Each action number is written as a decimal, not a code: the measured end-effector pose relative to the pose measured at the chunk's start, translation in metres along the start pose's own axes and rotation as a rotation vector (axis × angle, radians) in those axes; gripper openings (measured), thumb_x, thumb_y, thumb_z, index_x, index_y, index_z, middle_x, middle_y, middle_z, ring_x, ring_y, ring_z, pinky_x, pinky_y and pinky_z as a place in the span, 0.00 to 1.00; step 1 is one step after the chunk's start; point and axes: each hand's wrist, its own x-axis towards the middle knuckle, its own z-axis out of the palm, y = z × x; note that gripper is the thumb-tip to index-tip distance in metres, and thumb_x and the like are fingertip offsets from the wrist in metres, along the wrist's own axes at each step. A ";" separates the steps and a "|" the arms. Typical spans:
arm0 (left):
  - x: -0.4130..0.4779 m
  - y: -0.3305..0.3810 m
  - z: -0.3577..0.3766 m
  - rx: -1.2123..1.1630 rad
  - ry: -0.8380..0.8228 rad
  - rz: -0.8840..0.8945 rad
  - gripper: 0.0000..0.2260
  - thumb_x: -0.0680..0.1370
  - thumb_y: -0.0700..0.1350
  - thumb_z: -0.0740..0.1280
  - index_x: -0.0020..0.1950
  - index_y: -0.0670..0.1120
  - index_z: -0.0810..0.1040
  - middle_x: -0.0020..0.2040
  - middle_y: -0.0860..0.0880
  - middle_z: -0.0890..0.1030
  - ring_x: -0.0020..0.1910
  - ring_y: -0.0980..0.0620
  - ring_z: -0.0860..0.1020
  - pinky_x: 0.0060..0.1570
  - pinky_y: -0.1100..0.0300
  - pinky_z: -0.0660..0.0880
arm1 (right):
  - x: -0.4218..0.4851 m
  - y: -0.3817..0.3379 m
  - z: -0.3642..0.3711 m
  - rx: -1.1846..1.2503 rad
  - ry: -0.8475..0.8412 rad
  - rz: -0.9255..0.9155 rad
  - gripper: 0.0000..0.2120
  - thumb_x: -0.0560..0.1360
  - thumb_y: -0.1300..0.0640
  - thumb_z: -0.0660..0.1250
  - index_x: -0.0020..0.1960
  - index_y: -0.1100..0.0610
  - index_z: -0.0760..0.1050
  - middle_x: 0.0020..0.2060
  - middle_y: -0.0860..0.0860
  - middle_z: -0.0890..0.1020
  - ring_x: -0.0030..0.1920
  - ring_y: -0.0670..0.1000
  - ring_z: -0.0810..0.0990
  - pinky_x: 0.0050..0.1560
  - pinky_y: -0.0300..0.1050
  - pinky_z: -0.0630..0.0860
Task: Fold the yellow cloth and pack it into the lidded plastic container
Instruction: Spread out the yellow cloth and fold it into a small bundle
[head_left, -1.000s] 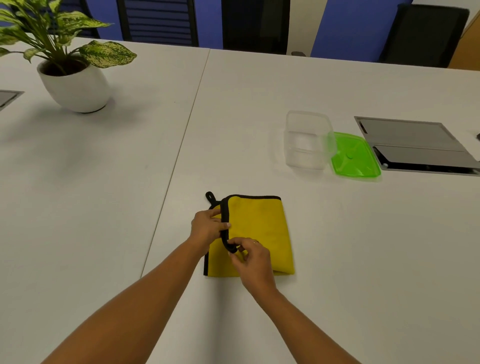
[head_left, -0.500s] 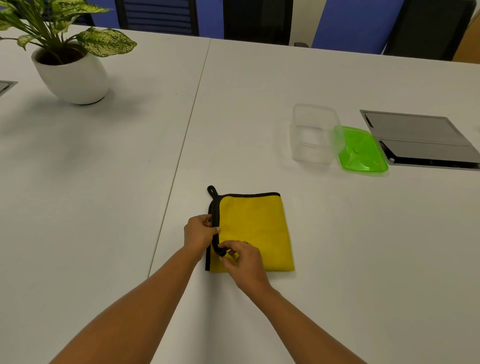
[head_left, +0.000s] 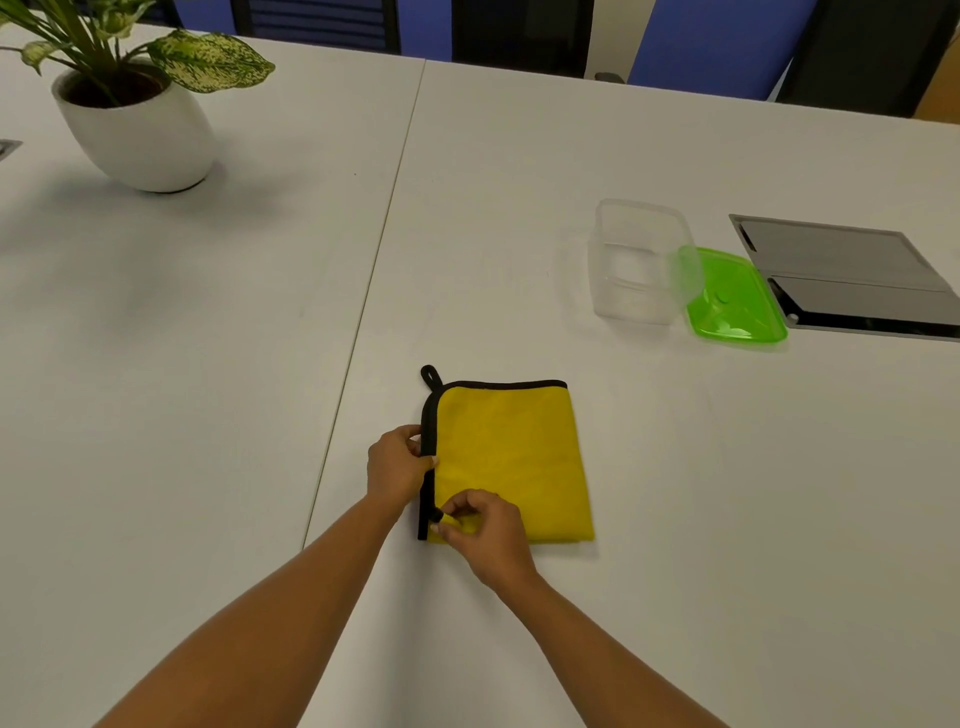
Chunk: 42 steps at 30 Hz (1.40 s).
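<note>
The yellow cloth (head_left: 511, 457), edged in black with a small hanging loop at its far left corner, lies folded flat on the white table (head_left: 519, 156). My left hand (head_left: 396, 462) pinches the black left edge about halfway along. My right hand (head_left: 485, 530) pinches the near left corner of the same edge. Farther right stands the clear plastic container (head_left: 641, 262), open and empty. Its green lid (head_left: 735, 299) lies flat beside it on the right.
A potted plant in a white pot (head_left: 137, 119) stands at the far left. A grey cable hatch (head_left: 847, 275) is set into the table right of the lid. Chairs line the far side. A seam between tabletops runs left of the cloth.
The loose black edge that curved over the cloth has been drawn straight along the left side. My right hand moved toward the near left corner; my left hand stayed on the edge.
</note>
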 end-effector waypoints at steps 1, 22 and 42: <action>0.001 -0.001 0.001 0.054 0.001 0.037 0.22 0.73 0.37 0.70 0.66 0.39 0.71 0.53 0.36 0.81 0.53 0.40 0.79 0.56 0.51 0.74 | -0.001 0.001 0.001 -0.031 -0.011 -0.018 0.11 0.69 0.54 0.73 0.49 0.57 0.80 0.48 0.52 0.83 0.46 0.45 0.76 0.49 0.35 0.73; -0.004 -0.044 0.043 0.609 -0.017 0.504 0.25 0.82 0.49 0.50 0.75 0.48 0.42 0.76 0.49 0.40 0.73 0.54 0.35 0.72 0.60 0.38 | 0.033 0.009 0.000 -0.526 -0.098 -0.266 0.23 0.80 0.59 0.53 0.73 0.60 0.54 0.75 0.56 0.57 0.76 0.53 0.53 0.75 0.43 0.49; -0.005 -0.046 0.045 0.648 0.068 0.500 0.27 0.80 0.53 0.49 0.73 0.48 0.38 0.77 0.48 0.41 0.76 0.52 0.41 0.72 0.58 0.39 | 0.032 0.083 -0.077 -0.648 0.171 -0.084 0.28 0.80 0.47 0.49 0.74 0.53 0.41 0.75 0.48 0.45 0.76 0.50 0.47 0.75 0.47 0.45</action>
